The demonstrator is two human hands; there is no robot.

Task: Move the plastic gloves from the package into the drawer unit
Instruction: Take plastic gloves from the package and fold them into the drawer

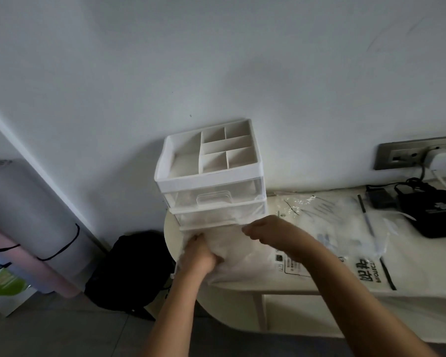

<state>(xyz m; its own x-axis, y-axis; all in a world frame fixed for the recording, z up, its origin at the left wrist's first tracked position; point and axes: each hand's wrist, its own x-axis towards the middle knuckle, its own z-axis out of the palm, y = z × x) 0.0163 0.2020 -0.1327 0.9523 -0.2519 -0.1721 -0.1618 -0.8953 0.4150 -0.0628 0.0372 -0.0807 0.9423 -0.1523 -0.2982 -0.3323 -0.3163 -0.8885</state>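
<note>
Translucent film, crumpled into one pale wad: the plastic gloves (pixel 233 244), bunched at the front of the drawer unit (pixel 209 173), against its lower drawer (pixel 216 215). The wad hangs over the table (pixel 242 287) edge side of that drawer; how much of it sits inside I cannot tell (clear plastic on clear plastic, dim light).

My left hand (pixel 201 256) is dug into the wad from the left, fingers curled round a fistful. My right hand (pixel 271 233) comes in from the right, fingertips closed in a pinch on the film near the drawer's front right corner.

Unit: white frame, clear drawers, open divided tray on top, standing at the left end of the cream table, against the wall.

The package (pixel 340 222), a crinkled clear bag, lies flat on the table just right of my right arm.

Further right: black box (pixel 433 215), wall socket (pixel 407 153) with a white plug. On the floor, left of the table, a black backpack (pixel 129 269)
</note>
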